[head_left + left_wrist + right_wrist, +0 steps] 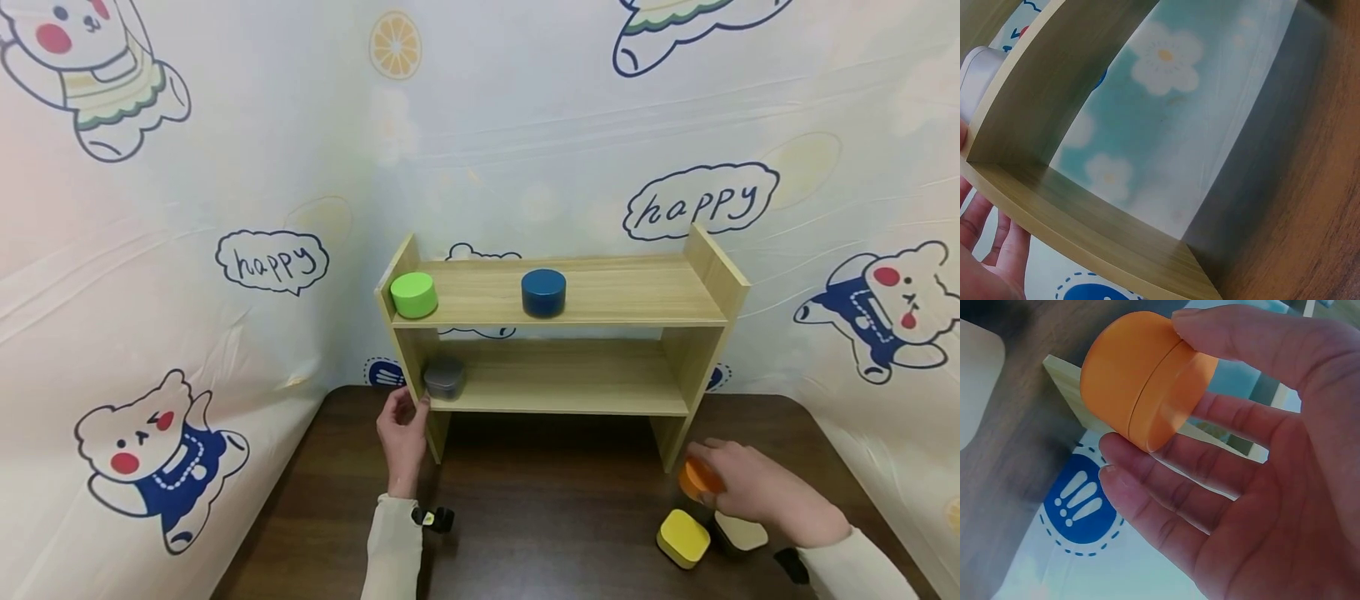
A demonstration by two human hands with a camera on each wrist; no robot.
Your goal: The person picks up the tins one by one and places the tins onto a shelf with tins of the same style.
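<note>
My right hand (746, 483) holds an orange round tin (1141, 375) above the table, to the right of the wooden shelf (558, 411). The right wrist view shows thumb and fingers on its sides, a lid seam running round it. My left hand (402, 433) grips the left side panel of the shelf, with the thumb at the inner front edge and the fingers outside. Close to that thumb, a grey square tin (444, 377) sits at the left end of the lower board. On the upper board stand a green round tin (414, 295) at the left and a blue round tin (543, 292) nearer the middle.
Below my right hand, a yellow square tin (683, 538) and a cream square tin (741, 531) rest on the dark brown table (540, 517). A printed cloth (480, 125) hangs behind and beside the table.
</note>
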